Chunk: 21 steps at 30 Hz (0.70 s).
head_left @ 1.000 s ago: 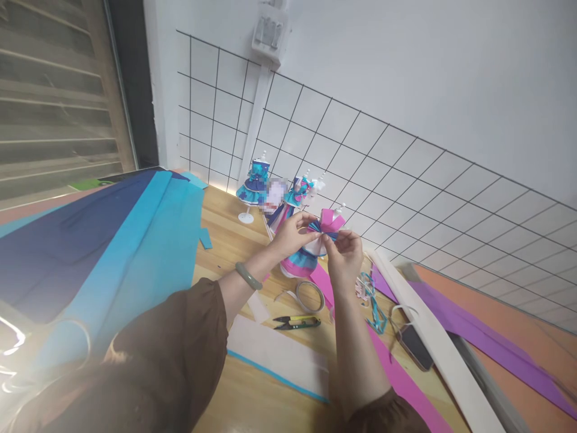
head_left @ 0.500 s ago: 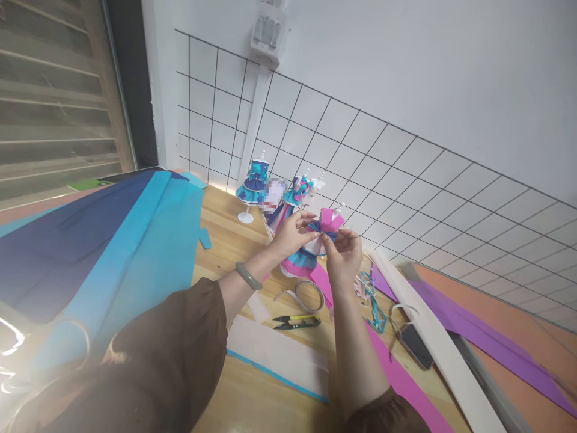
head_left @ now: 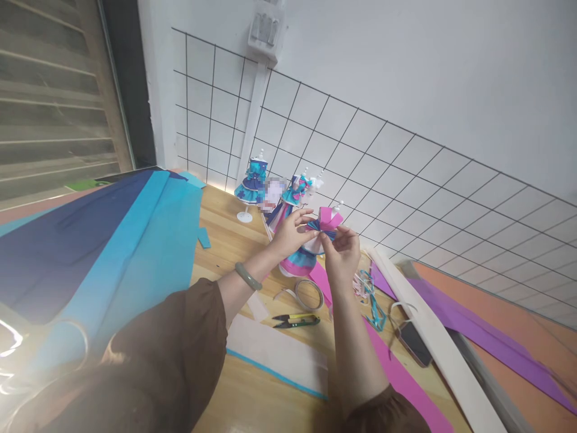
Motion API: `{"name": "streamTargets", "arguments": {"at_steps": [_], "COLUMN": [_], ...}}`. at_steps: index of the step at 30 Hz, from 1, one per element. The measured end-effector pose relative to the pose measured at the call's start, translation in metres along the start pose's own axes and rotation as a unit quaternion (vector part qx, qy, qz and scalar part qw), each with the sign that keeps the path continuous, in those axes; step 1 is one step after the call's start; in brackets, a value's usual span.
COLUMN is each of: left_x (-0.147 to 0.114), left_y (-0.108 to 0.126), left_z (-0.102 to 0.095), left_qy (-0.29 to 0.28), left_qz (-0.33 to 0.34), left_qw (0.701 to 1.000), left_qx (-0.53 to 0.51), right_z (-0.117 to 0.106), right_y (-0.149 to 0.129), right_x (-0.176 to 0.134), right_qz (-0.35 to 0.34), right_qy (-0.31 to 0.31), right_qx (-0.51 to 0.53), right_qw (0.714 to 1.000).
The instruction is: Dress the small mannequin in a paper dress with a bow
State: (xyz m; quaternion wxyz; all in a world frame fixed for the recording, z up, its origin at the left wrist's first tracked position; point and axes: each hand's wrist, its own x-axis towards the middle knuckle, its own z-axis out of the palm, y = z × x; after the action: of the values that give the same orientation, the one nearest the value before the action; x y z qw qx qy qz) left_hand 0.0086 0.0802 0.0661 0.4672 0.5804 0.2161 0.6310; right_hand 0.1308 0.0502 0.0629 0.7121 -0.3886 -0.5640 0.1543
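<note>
A small doll-sized dress in pink, blue and white stands on a miniature mannequin. Its bodice is folded pink material, with a pleated dark blue band at the waist. My left hand pinches the waist from the left, thumb and fingers on the pleats. From the right, my right hand closes on the same waist, its thumb tip almost meeting the left one. My fingers partly cover the waist and upper skirt.
Thread snips and a tape roll lie before the dress. Two more dressed mannequins, one blue, stand behind left. Blue sheets cover the left; a phone, pink strip and white strip lie right.
Both hands keep their pinch on the dress waist with hardly any movement. The whole view has shifted very slightly.
</note>
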Motion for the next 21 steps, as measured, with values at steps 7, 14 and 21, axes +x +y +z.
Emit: {"name": "streamTargets", "arguments": {"at_steps": [7,14,21], "left_x": [0.0002,0.0009,0.0017], "left_y": [-0.0008,-0.0006,-0.0019], "left_z": [-0.0002,-0.0026,-0.0083], "left_qy": [0.000,-0.018,-0.055], "left_qz": [0.003,0.021,0.003], "left_qw": [1.000,1.000,0.998], "left_qx": [-0.002,0.004,-0.002], "right_z": [-0.0007,-0.0006,-0.0017], "right_y": [-0.0028,-0.0032,-0.0009], "right_x": [-0.0003,-0.0010,-0.0005], "right_qz": [0.004,0.007,0.008], "right_qy": [-0.004,0.007,0.014], "right_qx": [0.007,-0.030,-0.036], "right_qw": [1.000,0.999,0.999]}}
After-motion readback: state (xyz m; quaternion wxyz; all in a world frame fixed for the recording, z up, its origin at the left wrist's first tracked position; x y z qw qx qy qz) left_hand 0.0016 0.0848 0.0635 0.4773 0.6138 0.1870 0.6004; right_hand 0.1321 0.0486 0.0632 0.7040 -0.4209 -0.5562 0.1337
